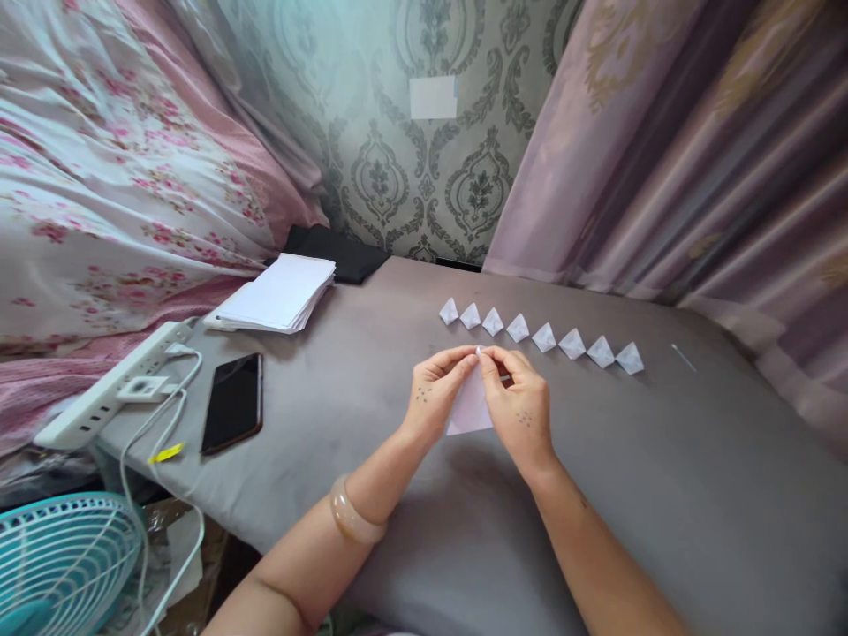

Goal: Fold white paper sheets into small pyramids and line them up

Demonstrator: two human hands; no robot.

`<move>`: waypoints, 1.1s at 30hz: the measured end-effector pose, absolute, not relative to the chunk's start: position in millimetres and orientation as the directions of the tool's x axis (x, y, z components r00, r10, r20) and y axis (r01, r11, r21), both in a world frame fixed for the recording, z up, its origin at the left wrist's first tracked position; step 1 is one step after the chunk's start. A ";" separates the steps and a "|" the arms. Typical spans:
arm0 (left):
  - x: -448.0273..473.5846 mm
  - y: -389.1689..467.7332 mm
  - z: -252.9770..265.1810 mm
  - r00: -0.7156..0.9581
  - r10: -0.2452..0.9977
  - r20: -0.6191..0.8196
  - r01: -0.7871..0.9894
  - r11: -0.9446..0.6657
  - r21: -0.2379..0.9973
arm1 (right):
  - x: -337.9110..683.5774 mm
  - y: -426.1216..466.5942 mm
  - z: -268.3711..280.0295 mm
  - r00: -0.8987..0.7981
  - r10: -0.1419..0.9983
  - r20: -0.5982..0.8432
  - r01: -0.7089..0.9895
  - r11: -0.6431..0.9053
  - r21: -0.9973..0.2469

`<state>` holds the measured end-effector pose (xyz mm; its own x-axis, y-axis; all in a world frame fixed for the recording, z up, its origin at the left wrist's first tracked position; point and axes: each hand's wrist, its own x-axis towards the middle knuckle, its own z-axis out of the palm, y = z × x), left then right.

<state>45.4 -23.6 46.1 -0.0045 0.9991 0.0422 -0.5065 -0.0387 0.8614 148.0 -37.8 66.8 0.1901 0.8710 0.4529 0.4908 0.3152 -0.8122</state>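
Observation:
Between my two hands is a folded sheet of white paper [472, 406], held up above the grey cloth. My left hand [434, 393] pinches its top edge between thumb and fingers. Right beside it, my right hand [520, 397] pinches the same edge, so the thumbs almost meet. The paper's lower part hangs down to a slanted point, and my fingers cover much of the rest. Just beyond my hands, several small folded white paper pieces [544, 336] stand in a slanting row, each like a pointed diamond.
A stack of white paper [278, 291] lies at the back left by a black folder-like thing [337, 252]. Nearer are a phone [231, 404], a power strip [112, 389] with white cables, and a teal fan [63, 565]. A thin white stick [683, 357] lies at the right.

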 end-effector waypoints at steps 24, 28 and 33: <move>38.0 -22.8 53.1 0.077 0.997 -0.023 -0.577 0.063 0.815 | 145.0 -48.0 74.6 0.112 0.848 0.519 0.724 0.288 -0.627; 37.1 -23.4 55.5 0.096 0.995 -0.042 -0.588 0.091 0.804 | 145.0 -48.3 74.9 0.100 0.845 0.525 0.740 0.289 -0.607; 37.3 -25.5 58.3 0.091 0.995 -0.028 -0.590 0.076 0.804 | 145.2 -48.3 74.1 0.097 0.844 0.528 0.756 0.282 -0.590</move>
